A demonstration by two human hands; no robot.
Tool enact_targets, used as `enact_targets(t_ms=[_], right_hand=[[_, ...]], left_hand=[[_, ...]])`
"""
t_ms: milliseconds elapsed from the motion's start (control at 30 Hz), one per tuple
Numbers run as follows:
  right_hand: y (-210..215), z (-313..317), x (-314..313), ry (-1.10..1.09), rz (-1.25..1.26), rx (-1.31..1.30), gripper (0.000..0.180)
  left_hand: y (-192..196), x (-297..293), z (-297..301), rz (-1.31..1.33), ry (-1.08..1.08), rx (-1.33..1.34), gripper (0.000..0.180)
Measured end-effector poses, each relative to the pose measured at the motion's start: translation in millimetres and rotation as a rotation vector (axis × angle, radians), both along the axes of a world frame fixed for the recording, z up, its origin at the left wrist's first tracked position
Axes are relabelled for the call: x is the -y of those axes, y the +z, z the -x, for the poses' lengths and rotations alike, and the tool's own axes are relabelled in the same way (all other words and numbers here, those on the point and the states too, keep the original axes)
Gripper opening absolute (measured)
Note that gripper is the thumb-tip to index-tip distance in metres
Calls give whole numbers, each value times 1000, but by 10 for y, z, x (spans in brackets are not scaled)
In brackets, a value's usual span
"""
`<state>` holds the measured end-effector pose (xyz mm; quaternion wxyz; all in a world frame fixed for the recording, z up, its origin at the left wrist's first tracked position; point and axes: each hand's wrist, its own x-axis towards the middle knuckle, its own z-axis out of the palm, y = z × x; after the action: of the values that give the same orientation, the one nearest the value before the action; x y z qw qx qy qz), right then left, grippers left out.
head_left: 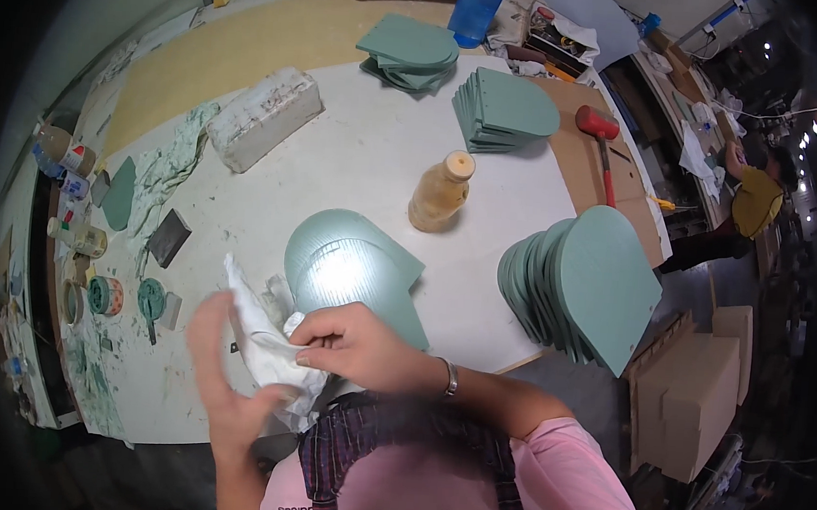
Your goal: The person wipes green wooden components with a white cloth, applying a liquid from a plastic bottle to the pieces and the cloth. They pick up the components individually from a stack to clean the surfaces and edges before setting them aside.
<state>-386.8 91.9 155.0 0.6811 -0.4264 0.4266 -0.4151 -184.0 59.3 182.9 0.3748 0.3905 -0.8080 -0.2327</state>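
Observation:
A crumpled white cloth (274,355) is bunched up at the front edge of the table, close to my body. My right hand (350,344) pinches its upper part between thumb and fingers. Slightly blurred, my left hand (230,375) is beside the cloth with thumb and fingers spread apart; the thumb overlaps the cloth's lower part, and I cannot tell if it touches. Just beyond my right hand lies a shiny green panel (320,235) with a rounded end, catching a bright reflection. A similar green piece appears to lie on it.
Right of the panel stands a bottle (439,196) of tan liquid. Stacks of green panels (610,283) stand at the right and far side. A red mallet (598,124), a white block (266,117), a dark block (168,238) and putty tubs (104,295) surround the work area. A person (753,199) works far right.

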Motion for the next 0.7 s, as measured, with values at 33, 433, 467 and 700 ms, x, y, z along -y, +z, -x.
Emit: enact_targets(t_ms=[33,433,467,700], right_hand=[[-14,22,4,-10,115,3,13],[-1028,1196,211,-1154,94,-775,67],[-1128,1263,303,-1131,157,-760,73],[-1007,1371,806,-866,339,-729,70]], left_hand=[[68,44,102,109,-100,284,58],[-318,230,-42,-1018,108,-817,27],[-362,255,30,-1029,71,-804,27],[-529,373,347,-1000,76,-706,27]])
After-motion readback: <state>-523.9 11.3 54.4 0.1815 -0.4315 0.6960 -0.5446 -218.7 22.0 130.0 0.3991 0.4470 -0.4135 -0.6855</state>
